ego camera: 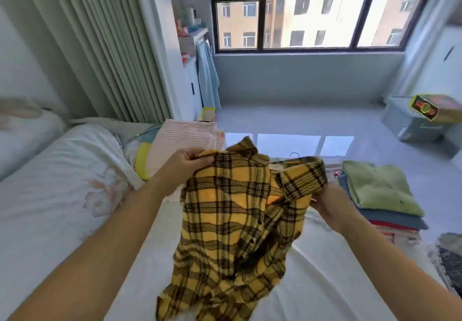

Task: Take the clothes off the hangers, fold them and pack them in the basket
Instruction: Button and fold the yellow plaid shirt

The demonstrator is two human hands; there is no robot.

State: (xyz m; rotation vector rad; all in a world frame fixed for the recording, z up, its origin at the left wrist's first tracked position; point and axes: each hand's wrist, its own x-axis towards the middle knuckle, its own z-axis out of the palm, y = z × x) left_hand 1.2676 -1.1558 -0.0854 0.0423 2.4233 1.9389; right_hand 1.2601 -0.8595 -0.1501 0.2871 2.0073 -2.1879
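Holding the yellow-and-black plaid flannel shirt (232, 225) up over the white bed sheet (325, 283), the person has it by the shoulders: the left hand (183, 168) pinches the fabric at one shoulder, the right hand (327, 202) grips under the collar side, its fingers mostly hidden by cloth. The tail bunches on the bed. A thin hanger hook (295, 154) shows just behind the collar; whether it is inside the shirt I cannot tell. Folded clothes, a green towel-like piece (382, 187) on top, sit stacked at right. The step seems to be freeing or spreading the shirt; next, lay it flat to fold
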